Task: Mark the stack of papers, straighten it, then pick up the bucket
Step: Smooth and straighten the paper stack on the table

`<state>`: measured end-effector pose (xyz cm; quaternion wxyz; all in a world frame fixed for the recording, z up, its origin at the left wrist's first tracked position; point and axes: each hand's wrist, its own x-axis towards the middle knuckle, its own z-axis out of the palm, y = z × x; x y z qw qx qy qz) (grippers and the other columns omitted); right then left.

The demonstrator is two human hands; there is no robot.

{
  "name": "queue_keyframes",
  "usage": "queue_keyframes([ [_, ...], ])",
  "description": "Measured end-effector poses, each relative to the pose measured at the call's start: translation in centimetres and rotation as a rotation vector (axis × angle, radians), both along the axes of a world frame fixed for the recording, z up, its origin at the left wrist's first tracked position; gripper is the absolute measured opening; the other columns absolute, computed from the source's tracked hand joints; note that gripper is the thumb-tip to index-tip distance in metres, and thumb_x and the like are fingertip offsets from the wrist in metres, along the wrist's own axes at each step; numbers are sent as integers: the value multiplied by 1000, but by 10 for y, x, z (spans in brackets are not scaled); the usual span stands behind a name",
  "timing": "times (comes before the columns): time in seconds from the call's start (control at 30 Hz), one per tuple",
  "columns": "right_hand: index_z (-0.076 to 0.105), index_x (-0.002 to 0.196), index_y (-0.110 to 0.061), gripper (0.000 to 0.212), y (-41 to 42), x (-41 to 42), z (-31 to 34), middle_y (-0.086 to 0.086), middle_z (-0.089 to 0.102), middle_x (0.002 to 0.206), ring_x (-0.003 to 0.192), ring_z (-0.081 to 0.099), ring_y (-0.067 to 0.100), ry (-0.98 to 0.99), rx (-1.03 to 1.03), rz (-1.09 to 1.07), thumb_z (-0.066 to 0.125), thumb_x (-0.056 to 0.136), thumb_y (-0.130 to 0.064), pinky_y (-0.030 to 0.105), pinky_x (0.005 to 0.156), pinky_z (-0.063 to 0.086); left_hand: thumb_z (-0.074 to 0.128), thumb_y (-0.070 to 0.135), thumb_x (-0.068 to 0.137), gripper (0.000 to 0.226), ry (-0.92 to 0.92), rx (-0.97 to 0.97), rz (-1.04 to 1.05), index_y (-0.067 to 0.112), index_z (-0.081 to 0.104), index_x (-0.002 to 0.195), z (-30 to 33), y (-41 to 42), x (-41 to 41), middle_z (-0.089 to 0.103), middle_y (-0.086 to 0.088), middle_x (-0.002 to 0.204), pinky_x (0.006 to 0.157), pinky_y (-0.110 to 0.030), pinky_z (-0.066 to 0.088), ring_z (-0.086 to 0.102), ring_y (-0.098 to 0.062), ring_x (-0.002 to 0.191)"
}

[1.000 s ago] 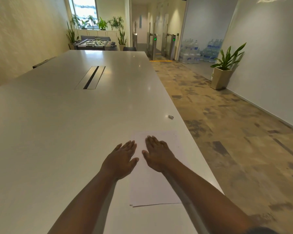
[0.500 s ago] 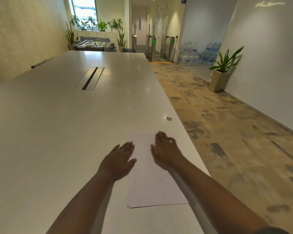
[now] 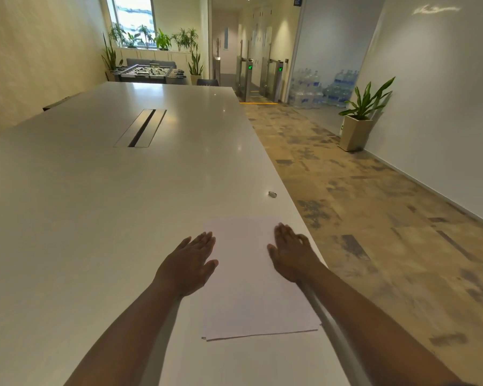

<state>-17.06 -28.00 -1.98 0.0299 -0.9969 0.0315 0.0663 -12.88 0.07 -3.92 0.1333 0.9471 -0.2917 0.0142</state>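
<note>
Both hands have slid apart since the earlier frames, when they lay close together in the middle of the sheet; now each sits at one side edge of the stack of papers [image 3: 251, 280]. That stack lies flat on the white surface [image 3: 95, 218], close to the surface's right-hand edge, and its near edge shows a thin dark line with a slight stagger at the left corner, so the sheets are not quite flush there.

On the stack's left side, the left hand [image 3: 188, 263] rests palm down, fingers [image 3: 204, 239] straight and held together, thumb reaching onto the paper, gripping nothing. On the stack's right side, the right hand [image 3: 292, 254] also lies flat and open, its fingers [image 3: 283, 231] pressed together along the paper's edge, with the outer part of the hand over the surface's rim; it holds nothing either.

Just beyond the stack's far right corner, a small grey object [image 3: 272, 194] lies on the surface; what it is cannot be told. Farther beyond the stack, a dark cable slot [image 3: 141, 128] is set into the surface. Well to the right of the stack, across the patterned floor, a potted plant [image 3: 360, 121] stands against the white wall. No bucket shows anywhere in view.
</note>
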Motion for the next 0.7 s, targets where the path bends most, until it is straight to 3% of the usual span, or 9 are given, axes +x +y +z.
queue_keyframes([
  [0.13, 3, 160, -3, 66, -21, 4, 4, 12, 0, 169, 156, 0, 23, -36, -84, -179, 13, 107, -42, 42, 125, 3, 11, 58, 86, 82, -1, 3, 0, 19, 17, 157, -1, 0, 1, 11, 8, 164, 121, -24, -1, 3, 1, 149],
  [0.27, 8, 160, -3, 81, 21, 6, 14, 12, 4, 168, 156, 2, 21, -147, -15, -42, -13, 97, -51, 39, 124, 4, 5, 61, 81, 88, 12, 1, -4, 20, 16, 157, -1, 1, 1, 10, 8, 164, 121, -25, 0, 3, 1, 149],
  [0.47, 0, 160, -8, 66, 89, -25, -1, 8, -4, 169, 156, -6, 20, -34, 78, 242, 13, 107, -45, 39, 124, 0, 5, 62, 82, 87, -10, 11, -13, 18, 18, 157, -4, 1, 4, 14, 5, 164, 122, -28, 3, 6, -3, 150],
  [0.7, -8, 160, -10, 68, 40, -43, 0, 6, -11, 168, 155, -11, 18, 3, 22, 126, 13, 107, -47, 39, 125, -1, 3, 62, 79, 91, -2, 7, -23, 17, 18, 157, -3, 1, 3, 13, 5, 164, 122, -27, 2, 5, -3, 150],
])
